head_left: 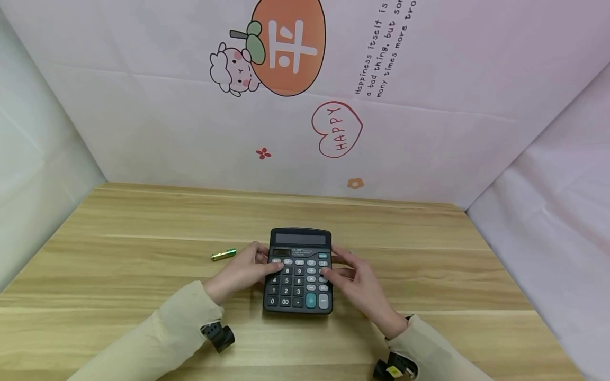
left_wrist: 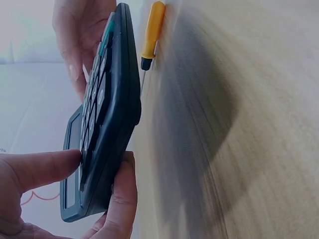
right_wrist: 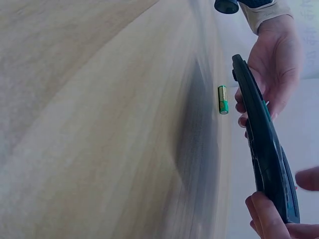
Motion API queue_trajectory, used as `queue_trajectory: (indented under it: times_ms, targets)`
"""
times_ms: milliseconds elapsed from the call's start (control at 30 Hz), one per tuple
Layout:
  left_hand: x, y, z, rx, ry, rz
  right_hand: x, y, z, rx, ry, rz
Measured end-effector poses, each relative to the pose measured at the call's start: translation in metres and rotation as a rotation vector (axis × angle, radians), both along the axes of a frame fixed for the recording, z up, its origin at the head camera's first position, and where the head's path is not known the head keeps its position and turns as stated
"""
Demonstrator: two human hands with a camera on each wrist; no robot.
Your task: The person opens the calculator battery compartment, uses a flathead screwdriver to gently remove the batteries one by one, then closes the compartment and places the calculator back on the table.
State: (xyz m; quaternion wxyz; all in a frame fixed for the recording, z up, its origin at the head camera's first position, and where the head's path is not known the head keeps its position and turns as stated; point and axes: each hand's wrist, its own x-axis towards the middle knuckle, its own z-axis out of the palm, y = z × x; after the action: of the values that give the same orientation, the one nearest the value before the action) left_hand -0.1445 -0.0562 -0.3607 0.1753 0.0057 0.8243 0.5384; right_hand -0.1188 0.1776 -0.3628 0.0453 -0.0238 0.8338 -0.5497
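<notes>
A black desk calculator point(head_left: 293, 252) is held face up above the table, tilted, its shadow on the wood below. My left hand point(head_left: 245, 269) grips its left edge, the thumb on the keys and the fingers underneath, as the left wrist view also shows for the calculator point(left_wrist: 119, 89). At the opposite edge, my right hand point(head_left: 359, 286) has its fingers behind the calculator point(right_wrist: 266, 149) and its thumb over the keys; in the right wrist view that thumb stands slightly off the front. The calculator's back is seen only edge-on.
A green battery point(head_left: 223, 254) lies on the wooden table point(head_left: 143, 222), left of the calculator. In the left wrist view a screwdriver with a yellow handle point(left_wrist: 153, 30) lies on the table beyond the calculator. A printed white cloth point(head_left: 167, 121) hangs behind the table.
</notes>
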Motion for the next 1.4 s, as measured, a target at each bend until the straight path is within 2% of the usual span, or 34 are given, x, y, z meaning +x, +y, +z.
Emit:
queue_trajectory:
  times_ms: [267,500,767,967,1400]
  targets:
    - [0.0,0.001,0.0,0.036,0.001,-0.01,0.0,-0.002,0.0,-0.009,-0.046,0.011]
    - [0.0,0.001,0.0,-0.042,0.041,-0.013,-0.002,-0.002,-0.005,0.007,-0.059,0.015]
    - [-0.001,0.002,-0.003,-0.051,0.046,-0.008,-0.003,-0.004,-0.008,0.047,-0.051,0.032]
    - [0.0,0.001,-0.007,-0.097,0.049,-0.001,-0.003,-0.004,-0.011,0.054,-0.045,0.045]
    - [0.004,0.004,-0.01,-0.148,0.117,-0.001,-0.001,-0.005,-0.015,0.054,-0.007,0.03]
